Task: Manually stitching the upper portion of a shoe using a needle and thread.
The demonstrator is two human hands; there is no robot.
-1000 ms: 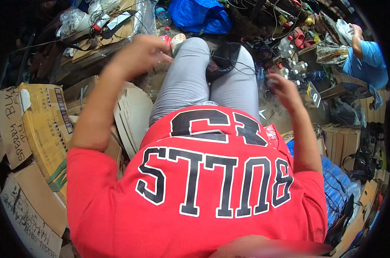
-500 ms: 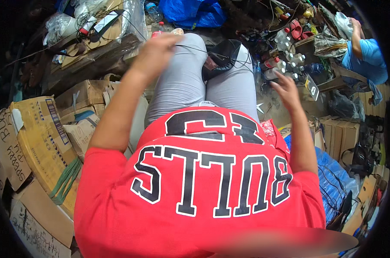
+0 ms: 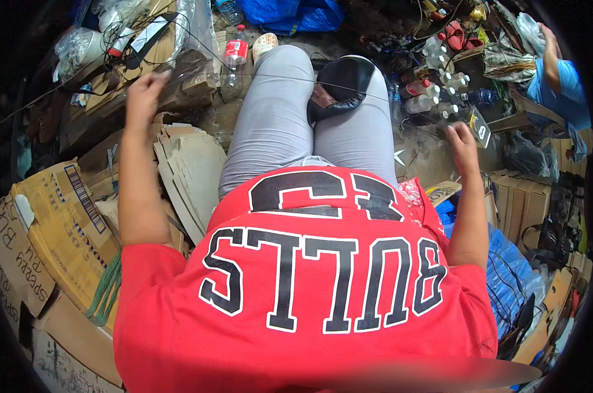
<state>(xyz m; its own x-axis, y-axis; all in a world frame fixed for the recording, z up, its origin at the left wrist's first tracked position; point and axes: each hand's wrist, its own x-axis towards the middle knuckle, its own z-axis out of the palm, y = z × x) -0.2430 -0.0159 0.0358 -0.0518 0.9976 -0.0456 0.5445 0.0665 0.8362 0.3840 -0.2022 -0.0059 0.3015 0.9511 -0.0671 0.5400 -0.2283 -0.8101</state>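
Note:
Across my thighs lies a rounded black leather-like piece (image 3: 350,78) with a brownish inner patch, perhaps a shoe; its exact kind is hard to make out. A thin dark thread (image 3: 309,80) runs over it, stretched out to both sides. On the left, my left hand (image 3: 146,95) is raised and closed, slightly blurred, at the thread's left end. My right hand (image 3: 463,141), fingers pinched together, is out to the right beside a small black box (image 3: 480,129), where the thread's other end leads. Both hands are well apart from the black piece.
Several plastic bottles (image 3: 421,103) lie right of my knees; a red-labelled bottle (image 3: 236,51) stands left of them. Cardboard (image 3: 67,229) is stacked at my left. A blue plastic sheet (image 3: 506,281) lies at right. Another person's blue sleeve (image 3: 565,98) shows at far right.
My left hand has swung out to the left, away from my knee. My right hand has moved slightly right and its fingers have closed. The thread now stretches straighter across my lap.

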